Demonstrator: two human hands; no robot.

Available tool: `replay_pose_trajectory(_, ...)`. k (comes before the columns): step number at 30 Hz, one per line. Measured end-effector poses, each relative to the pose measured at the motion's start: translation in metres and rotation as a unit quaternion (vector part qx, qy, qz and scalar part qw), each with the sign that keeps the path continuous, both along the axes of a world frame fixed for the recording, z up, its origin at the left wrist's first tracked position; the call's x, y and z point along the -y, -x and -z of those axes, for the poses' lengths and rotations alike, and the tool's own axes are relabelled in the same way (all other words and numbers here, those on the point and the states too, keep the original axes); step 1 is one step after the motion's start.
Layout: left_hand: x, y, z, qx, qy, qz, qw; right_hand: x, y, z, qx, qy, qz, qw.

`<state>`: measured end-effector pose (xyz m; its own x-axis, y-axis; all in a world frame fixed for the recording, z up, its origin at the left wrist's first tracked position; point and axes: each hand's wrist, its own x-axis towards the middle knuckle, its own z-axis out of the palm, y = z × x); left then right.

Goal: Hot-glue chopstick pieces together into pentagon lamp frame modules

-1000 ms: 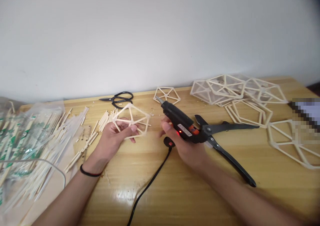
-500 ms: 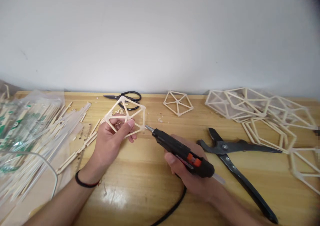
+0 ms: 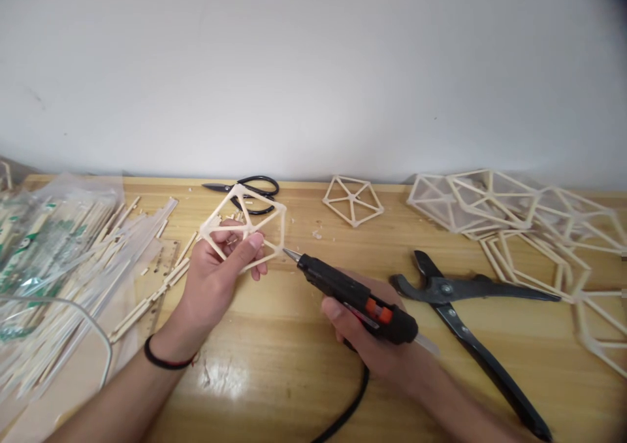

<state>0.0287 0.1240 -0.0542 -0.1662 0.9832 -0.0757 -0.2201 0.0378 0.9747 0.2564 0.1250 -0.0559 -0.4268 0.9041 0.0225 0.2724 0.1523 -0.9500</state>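
The left hand [image 3: 215, 279] is gripping a pale pentagonal frame of thin wooden sticks [image 3: 243, 227], thumb and fingers closed around its lower spokes, and is holding it tilted above the glossy wooden table [image 3: 274, 371] at about ten o'clock from centre. The right hand [image 3: 377, 345] is clasping a black hot glue gun with an orange trigger [image 3: 357, 296], its metal nozzle pointing toward ten o'clock and sitting just beside the frame's lower right corner. A black cord [image 3: 347, 407] is trailing toward six o'clock. Black long-handled cutters [image 3: 470, 312] are lying at three o'clock, black scissors [image 3: 249, 191] at eleven, finished stick frames [image 3: 494, 208] at two, and loose wooden sticks [image 3: 73, 279] at nine.
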Motion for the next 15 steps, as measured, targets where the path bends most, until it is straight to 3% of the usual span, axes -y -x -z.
replay_pose_trajectory(5, -0.002, -0.002, -0.007, 0.028, 0.022, -0.022, 0.999, 0.001, -0.005, 0.005, -0.034, 0.057, -0.01, 0.998)
replay_pose_trajectory(15, -0.002, -0.004, -0.015, 0.137, 0.077, 0.021, 0.987, 0.0, -0.007, 0.011, -0.044, 0.165, -0.019, 0.985)
